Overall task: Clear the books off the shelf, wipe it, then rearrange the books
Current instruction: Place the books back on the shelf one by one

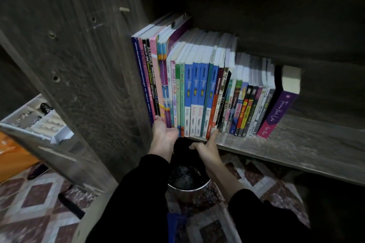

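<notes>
Grey wood-grain shelf [296, 142], glossy upright books [197, 89]; left hand [165, 134], right hand [207, 149] touch spines, fingers straight.

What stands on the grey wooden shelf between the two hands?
Upright green-spined and blue-spined books, seen in the head view, between left hand and right hand.

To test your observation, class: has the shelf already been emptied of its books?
No, a long row of books stands on the shelf board.
</notes>
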